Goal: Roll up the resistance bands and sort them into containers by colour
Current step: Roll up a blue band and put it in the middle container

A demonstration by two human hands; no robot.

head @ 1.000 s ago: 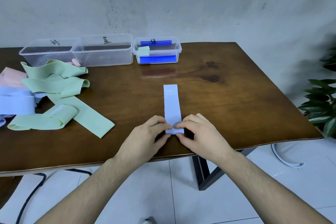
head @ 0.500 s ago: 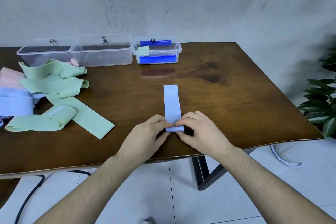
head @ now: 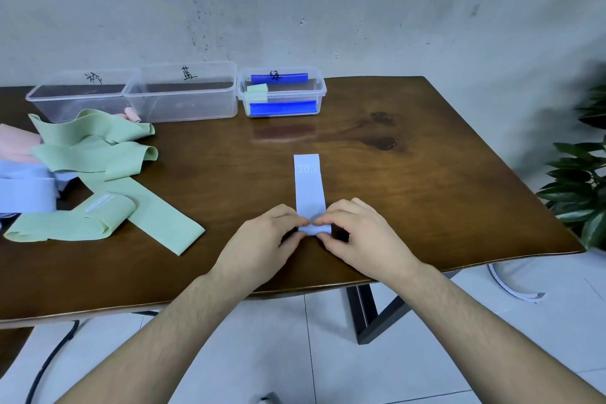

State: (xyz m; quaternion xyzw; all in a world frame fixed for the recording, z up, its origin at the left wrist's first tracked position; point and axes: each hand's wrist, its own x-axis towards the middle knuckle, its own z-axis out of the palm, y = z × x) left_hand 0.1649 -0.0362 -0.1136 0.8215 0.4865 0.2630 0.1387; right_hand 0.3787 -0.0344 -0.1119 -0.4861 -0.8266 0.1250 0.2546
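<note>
Band: the pale blue band (head: 310, 188) lies flat near the table's (head: 442, 180) front edge, its near end rolled up.
Left hand: your left hand (head: 265, 236) pinches the roll's left end.
Right hand: your right hand (head: 362, 233) pinches its right end, fingers curled.
Feel: likely thin, soft, stretchy and springy; it may unroll if you let go.
Hold: grip both roll ends, not the loose tail.
Bins: three clear boxes (head: 183, 95) wait far left.
</note>
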